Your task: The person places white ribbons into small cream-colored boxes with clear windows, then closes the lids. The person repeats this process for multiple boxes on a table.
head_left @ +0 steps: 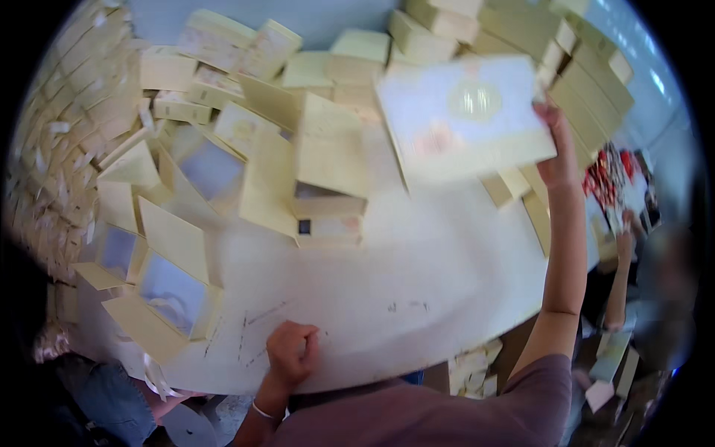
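My right hand (557, 149) is raised over the far right of the white table (417, 276) and grips a cream flat box (465, 119) with a pale window panel and a round gold mark; the box is blurred. My left hand (292, 354) rests as a closed fist on the table's near edge, with nothing visible in it. A bracelet sits on that wrist. A small stack of cream boxes (328, 186) stands at the table's middle, beyond both hands.
Open cream boxes with clear windows (167, 287) lie at the left. Many closed boxes (581, 82) are piled along the back and right. Another person (625, 253) sits at the right edge. More boxes (473, 369) lie under the table.
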Tool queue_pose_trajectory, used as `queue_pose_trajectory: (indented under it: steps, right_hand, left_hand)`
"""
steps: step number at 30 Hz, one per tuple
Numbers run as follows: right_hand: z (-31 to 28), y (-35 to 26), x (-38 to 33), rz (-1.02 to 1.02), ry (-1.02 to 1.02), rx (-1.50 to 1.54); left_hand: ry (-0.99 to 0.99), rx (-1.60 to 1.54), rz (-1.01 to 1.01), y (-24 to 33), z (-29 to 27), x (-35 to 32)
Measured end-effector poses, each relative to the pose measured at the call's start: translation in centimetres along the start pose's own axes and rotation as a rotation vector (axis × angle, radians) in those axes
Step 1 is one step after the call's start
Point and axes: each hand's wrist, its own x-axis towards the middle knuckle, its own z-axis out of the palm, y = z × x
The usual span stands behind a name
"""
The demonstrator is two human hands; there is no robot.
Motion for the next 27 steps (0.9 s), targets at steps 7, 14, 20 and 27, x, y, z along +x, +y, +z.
queue_pose_trajectory:
  steps: [7,14,20,27]
  right_hand:
    - [-1.0,8.7,-15.4,0.683,-0.388,-0.095]
    - [1.8,11.0,-19.9,-0.029,-0.035,-0.656]
    - [6.2,10.8,-23.4,-0.066,0.016,-0.671]
    - [7.3,12.3,-20.1,0.000,0.208,-0.653]
  left_hand:
    - [-0.287,-0.001,0.147,6.4,1.5,4.9]
    - [-0.694,0.583,0.226,10.4,6.1,7.6]
    - [-0.936,0.804,0.173,12.2,8.3,9.9]
    - [-0.871,-0.107,-0.478,10.1,4.3,13.5]
